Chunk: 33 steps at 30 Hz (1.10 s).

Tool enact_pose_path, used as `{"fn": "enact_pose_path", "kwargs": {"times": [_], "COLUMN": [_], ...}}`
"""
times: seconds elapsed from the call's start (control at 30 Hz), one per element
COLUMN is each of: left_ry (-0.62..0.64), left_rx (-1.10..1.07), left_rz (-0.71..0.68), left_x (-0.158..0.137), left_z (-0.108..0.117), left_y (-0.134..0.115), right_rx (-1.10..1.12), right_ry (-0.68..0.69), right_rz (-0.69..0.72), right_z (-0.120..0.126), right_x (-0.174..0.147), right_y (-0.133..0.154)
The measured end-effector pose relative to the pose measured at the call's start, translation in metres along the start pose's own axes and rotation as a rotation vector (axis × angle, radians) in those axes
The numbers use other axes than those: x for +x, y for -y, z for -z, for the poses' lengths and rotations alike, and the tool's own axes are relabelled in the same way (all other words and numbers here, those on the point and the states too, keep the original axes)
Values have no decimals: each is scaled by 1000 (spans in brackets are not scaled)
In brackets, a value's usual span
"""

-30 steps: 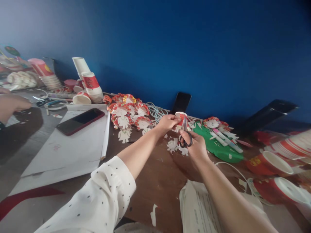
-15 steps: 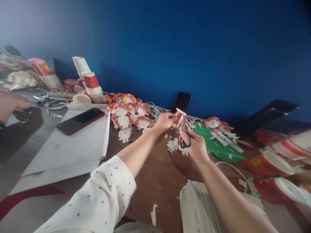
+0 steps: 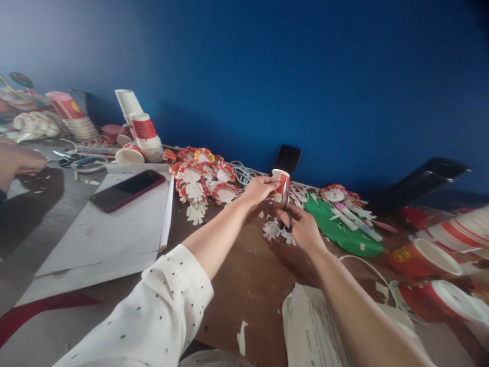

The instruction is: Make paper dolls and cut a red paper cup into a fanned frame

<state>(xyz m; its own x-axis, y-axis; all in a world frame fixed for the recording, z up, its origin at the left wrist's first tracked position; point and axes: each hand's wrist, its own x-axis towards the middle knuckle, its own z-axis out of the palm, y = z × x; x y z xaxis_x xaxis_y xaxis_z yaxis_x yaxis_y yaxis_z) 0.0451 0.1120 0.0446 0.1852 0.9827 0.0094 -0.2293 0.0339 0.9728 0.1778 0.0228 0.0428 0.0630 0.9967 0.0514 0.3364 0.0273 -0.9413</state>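
Note:
Pinched in my left hand is a red-and-white paper cup, held a little above the brown tabletop. My right hand grips black-handled scissors, whose blades point up against the cup's right side. Whether the blades are parted is too small to tell. Below them lie white paper figure cutouts. Left of my left hand sits a heap of paper dolls with red fringed heads.
A black phone leans on the blue wall. Another phone rests on a white board. Green paper holds markers and scraps. Stacked paper cups stand at back left, more cups at right. Another person's hand is far left.
The cup has turned in my left hand, showing its rim and red side. My right hand has shifted slightly down and left, and the scissors have rotated.

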Motion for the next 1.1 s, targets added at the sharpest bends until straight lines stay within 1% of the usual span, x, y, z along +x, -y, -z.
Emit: {"fn": "enact_pose_path", "kwargs": {"times": [0.1,0.23,0.33,0.57,0.77,1.1], "left_ry": [-18,-74,-121,-117,-115,-119], "left_rx": [-138,-280,-347,-326,-311,-298], "left_rz": [21,5,5,-20,-30,11], "left_x": [1,1,1,4,3,-1], "left_z": [-1,0,1,3,0,-6], "left_y": [-2,-6,-8,-4,-2,-4], "right_rx": [-24,-38,-56,-117,-95,-67], "right_ry": [18,41,64,87,78,69], "right_rz": [5,26,39,95,106,107], "right_z": [-2,-5,-6,-7,-7,-6], "right_x": [2,1,-1,-4,-3,-1], "right_y": [-5,-8,-7,-11,-13,-17]}}
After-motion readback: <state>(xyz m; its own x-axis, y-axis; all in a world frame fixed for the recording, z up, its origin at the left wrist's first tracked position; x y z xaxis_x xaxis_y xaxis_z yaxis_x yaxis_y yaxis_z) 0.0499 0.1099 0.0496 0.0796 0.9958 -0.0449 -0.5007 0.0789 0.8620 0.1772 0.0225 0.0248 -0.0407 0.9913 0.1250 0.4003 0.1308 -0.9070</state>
